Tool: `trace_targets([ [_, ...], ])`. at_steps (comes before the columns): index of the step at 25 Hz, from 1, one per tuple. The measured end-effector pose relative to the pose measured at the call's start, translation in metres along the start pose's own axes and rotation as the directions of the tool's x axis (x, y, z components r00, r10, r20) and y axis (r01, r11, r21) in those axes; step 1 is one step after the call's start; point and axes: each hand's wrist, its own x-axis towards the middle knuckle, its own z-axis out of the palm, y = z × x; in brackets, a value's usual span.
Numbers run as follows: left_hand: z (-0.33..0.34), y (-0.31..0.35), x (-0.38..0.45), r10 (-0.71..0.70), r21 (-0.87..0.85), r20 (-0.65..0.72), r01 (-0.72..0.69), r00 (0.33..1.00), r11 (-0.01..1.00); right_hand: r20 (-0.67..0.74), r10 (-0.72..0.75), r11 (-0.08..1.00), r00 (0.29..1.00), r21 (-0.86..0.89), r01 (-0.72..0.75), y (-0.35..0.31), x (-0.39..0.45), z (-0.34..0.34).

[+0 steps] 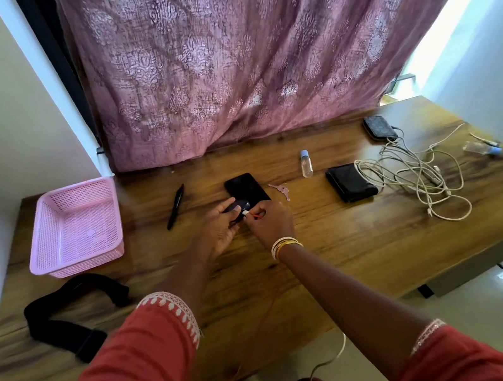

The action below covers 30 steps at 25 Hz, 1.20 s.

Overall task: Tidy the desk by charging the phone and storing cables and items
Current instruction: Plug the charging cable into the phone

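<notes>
A black phone (248, 189) lies screen up near the middle of the wooden desk (336, 249). My left hand (219, 225) grips its near end. My right hand (270, 222) pinches the white plug (245, 213) of a thin red cable at the phone's bottom edge. Whether the plug is seated in the port cannot be told. A tangle of white cables (421, 177) lies at the right, running to a dark power bank (379, 127).
An empty pink basket (75, 228) stands at the left. On the desk lie a black pen (175, 205), keys (280, 189), a small clear bottle (306, 164), a black wallet (350, 182), a black strap (74, 311) and a second small bottle (481, 148). A pink curtain hangs behind.
</notes>
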Motion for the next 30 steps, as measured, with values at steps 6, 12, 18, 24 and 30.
trace_targets([
  [6, -0.017, 0.000, 0.000, 0.083, 0.336, -0.039, -0.065, 0.996, 0.939, 0.030, 0.060, 0.997, 0.998, -0.043, -0.058, 0.000, 0.002, 0.010],
  [12, -0.048, 0.005, 0.007, 0.351, 0.850, 0.074, -0.243, 0.933, 0.467, 0.132, 0.111, 0.992, 0.985, -0.081, -0.101, 0.001, -0.007, 0.031],
  [18, -0.063, 0.000, 0.010, 0.411, 0.896, 0.141, -0.293, 0.900, 0.333, 0.263, -0.003, 0.983, 0.965, -0.177, 0.051, 0.006, -0.005, 0.035],
  [24, -0.072, -0.018, -0.020, 0.404, 0.917, 0.012, -0.171, 0.915, 0.361, 0.326, -0.088, 0.956, 0.941, -0.238, 0.171, 0.022, -0.015, 0.028],
  [30, -0.087, -0.043, -0.087, 0.337, 0.995, 0.074, -0.091, 0.939, 0.035, 0.251, -0.173, 0.912, 0.953, -0.324, 0.250, 0.035, -0.064, 0.022],
])
